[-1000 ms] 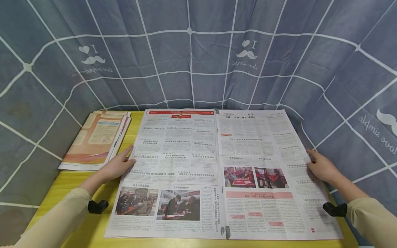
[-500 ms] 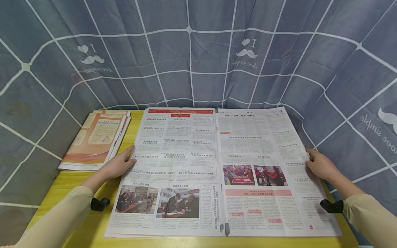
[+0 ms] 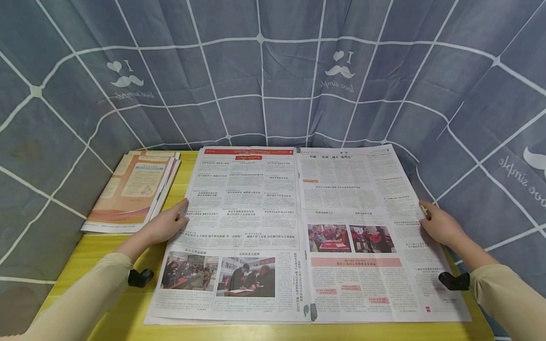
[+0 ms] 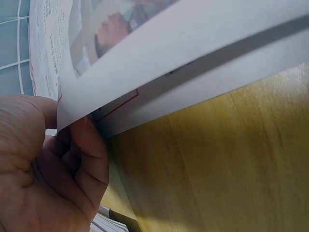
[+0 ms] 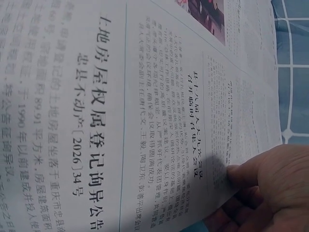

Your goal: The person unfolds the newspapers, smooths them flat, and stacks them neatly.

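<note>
A newspaper (image 3: 264, 237) lies spread out on the yellow wood-grain table (image 3: 115, 303), its print upside down in the head view. My left hand (image 3: 168, 223) pinches its left edge. The left wrist view shows the thumb above the sheet, curled fingers (image 4: 91, 159) beneath, and that edge raised off the table. At the opposite side, my right hand (image 3: 441, 225) grips the right edge. In the right wrist view the thumb (image 5: 241, 175) presses on top of the page while the other fingers go partly out of sight under it.
A pile of papers with an orange-brown printed cover (image 3: 123, 196) sits at the table's left back. A grey-blue curtain with white grid lines (image 3: 281, 76) hangs behind the table and along both sides.
The newspaper has shifted slightly away from me, toward the back curtain. Both hands have come in a little toward each other while keeping the page edges.
</note>
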Demonstrator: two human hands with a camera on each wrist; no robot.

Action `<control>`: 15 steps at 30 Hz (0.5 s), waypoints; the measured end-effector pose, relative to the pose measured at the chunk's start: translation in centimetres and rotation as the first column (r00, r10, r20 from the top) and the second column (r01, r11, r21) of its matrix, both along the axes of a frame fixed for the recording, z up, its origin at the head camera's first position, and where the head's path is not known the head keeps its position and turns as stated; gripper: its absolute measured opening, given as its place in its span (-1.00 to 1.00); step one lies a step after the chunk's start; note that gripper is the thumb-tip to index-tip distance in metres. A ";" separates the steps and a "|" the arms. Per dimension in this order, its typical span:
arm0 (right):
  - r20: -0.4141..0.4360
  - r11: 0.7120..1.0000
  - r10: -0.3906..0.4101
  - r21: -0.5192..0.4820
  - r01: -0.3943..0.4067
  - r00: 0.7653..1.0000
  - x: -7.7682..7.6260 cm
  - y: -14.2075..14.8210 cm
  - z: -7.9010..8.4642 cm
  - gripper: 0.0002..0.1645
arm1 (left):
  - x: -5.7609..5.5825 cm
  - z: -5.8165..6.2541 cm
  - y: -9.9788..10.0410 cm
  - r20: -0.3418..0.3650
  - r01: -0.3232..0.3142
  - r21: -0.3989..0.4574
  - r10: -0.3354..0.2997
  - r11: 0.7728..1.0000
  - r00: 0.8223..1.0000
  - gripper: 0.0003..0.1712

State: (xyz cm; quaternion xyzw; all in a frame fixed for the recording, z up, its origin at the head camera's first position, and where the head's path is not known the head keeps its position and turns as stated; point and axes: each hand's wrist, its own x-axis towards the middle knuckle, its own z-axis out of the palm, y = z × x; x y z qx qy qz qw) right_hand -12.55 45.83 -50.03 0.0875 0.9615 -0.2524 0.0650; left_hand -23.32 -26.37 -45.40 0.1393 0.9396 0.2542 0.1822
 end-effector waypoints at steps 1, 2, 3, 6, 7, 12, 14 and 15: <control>0.001 1.000 0.007 -0.003 -0.007 1.000 0.0 0.0 -0.1 -0.26 | 0.0 0.0 0.0 -0.006 0.007 -0.004 -0.007 1.000 1.000 -0.21; 0.003 1.000 0.017 -0.008 -0.017 1.000 0.0 0.0 -0.2 -0.26 | 0.0 0.1 0.1 -0.011 0.013 -0.008 -0.013 1.000 1.000 -0.23; 0.006 1.000 0.027 -0.014 -0.027 1.000 0.0 0.0 -0.2 -0.28 | 0.0 0.1 0.1 -0.014 0.017 -0.015 -0.017 1.000 1.000 -0.24; 0.011 0.998 0.056 -0.013 -0.056 0.998 0.0 -0.1 -0.4 -0.32 | 0.0 0.3 0.3 -0.024 0.029 -0.037 -0.030 0.999 0.999 -0.26; 0.012 0.998 0.061 -0.012 -0.061 0.998 0.0 -0.1 -0.5 -0.33 | 0.1 0.3 0.3 -0.024 0.029 -0.042 -0.030 0.999 0.999 -0.27; 0.008 0.998 0.059 -0.014 -0.059 0.998 0.1 -0.1 -0.5 -0.34 | 0.1 0.4 0.4 -0.023 0.031 -0.060 -0.032 0.998 0.999 -0.28; 0.008 0.998 0.056 -0.017 -0.056 0.998 0.1 -0.1 -0.6 -0.35 | 0.1 0.3 0.4 -0.022 0.029 -0.060 -0.030 0.998 0.999 -0.28; 0.008 0.998 0.055 -0.018 -0.054 0.998 0.1 -0.2 -0.6 -0.35 | 0.1 0.3 0.5 -0.022 0.028 -0.059 -0.030 0.998 0.999 -0.28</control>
